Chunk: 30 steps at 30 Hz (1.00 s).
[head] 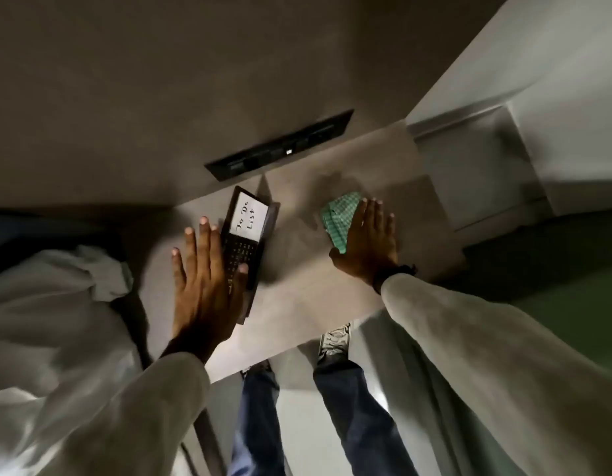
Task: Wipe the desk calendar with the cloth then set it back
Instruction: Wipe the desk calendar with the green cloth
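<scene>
The desk calendar (250,231) is a dark stand-up frame with a white "To Do List" card at its top and a dark date grid below. It stands on the grey desk (297,304). My left hand (203,286) hovers flat just left of it with fingers spread, the thumb over its lower edge. A green-and-white checked cloth (338,218) lies on the desk to the right. My right hand (369,242) lies flat on the cloth's right part, fingers extended.
A black recessed socket panel (280,146) sits in the desk behind the calendar. A white cabinet or wall unit (503,97) stands at the right. My legs and a shoe (333,341) show below the desk's front edge.
</scene>
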Each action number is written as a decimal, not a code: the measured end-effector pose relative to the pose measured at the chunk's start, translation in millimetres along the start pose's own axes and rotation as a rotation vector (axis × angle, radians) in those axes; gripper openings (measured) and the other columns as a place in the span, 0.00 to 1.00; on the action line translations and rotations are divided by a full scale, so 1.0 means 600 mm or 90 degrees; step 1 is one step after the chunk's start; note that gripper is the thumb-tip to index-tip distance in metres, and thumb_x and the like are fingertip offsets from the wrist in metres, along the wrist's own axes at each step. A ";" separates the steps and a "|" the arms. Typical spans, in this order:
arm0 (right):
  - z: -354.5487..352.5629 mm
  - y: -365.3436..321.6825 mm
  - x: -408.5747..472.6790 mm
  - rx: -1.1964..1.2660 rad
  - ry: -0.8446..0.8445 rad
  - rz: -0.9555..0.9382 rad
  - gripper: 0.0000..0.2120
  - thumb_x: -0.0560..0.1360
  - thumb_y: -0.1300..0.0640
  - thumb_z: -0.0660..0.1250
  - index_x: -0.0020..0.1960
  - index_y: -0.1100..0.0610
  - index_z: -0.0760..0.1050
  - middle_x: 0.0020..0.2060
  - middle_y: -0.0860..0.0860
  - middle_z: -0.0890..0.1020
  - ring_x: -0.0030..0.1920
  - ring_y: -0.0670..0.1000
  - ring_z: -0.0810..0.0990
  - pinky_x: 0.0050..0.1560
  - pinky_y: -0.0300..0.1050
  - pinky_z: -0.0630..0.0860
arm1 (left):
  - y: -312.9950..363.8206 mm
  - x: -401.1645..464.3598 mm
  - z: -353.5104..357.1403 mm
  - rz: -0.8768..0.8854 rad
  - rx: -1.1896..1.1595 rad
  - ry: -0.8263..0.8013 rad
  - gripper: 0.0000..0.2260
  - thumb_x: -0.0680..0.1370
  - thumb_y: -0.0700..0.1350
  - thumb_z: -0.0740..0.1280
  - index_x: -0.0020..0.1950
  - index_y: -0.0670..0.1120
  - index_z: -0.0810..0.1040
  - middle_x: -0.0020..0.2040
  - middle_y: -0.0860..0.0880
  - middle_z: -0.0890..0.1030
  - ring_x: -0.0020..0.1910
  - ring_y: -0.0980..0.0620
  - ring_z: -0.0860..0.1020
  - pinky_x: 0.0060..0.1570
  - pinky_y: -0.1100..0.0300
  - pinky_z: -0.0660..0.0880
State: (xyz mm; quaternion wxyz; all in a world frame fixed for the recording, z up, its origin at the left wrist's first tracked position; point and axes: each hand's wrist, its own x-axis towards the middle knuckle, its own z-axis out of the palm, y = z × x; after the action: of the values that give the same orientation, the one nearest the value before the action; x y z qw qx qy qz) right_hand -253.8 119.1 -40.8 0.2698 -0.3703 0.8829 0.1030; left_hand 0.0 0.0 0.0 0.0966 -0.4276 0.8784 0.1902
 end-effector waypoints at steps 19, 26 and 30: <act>0.028 -0.068 -0.036 0.912 -0.095 0.374 0.05 0.68 0.68 0.71 0.35 0.61 0.80 0.28 0.55 0.78 0.26 0.51 0.74 0.22 0.34 0.69 | -0.089 0.017 0.009 0.181 -0.009 -0.046 0.50 0.75 0.67 0.64 0.84 0.37 0.49 0.85 0.39 0.48 0.84 0.36 0.48 0.80 0.35 0.51; 0.047 -0.200 -0.064 0.984 -0.024 0.269 0.19 0.67 0.70 0.73 0.57 0.62 0.79 0.50 0.59 0.86 0.48 0.59 0.85 0.44 0.55 0.86 | -0.093 0.028 0.035 0.204 -0.022 -0.013 0.55 0.71 0.67 0.68 0.84 0.37 0.46 0.85 0.38 0.48 0.85 0.38 0.48 0.81 0.36 0.51; 0.064 -0.251 -0.058 0.707 0.105 0.130 0.15 0.66 0.66 0.73 0.52 0.62 0.79 0.47 0.57 0.87 0.42 0.54 0.85 0.37 0.34 0.80 | -0.103 0.027 0.054 0.229 -0.018 0.024 0.58 0.69 0.65 0.72 0.85 0.41 0.42 0.86 0.39 0.48 0.85 0.39 0.48 0.81 0.36 0.53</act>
State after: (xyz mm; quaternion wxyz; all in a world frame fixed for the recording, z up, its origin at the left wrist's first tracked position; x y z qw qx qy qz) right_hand -111.4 48.5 -50.7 0.3426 -0.0926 0.8539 -0.3807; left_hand 38.9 -32.6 -50.4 0.0383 -0.2684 0.9397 0.2083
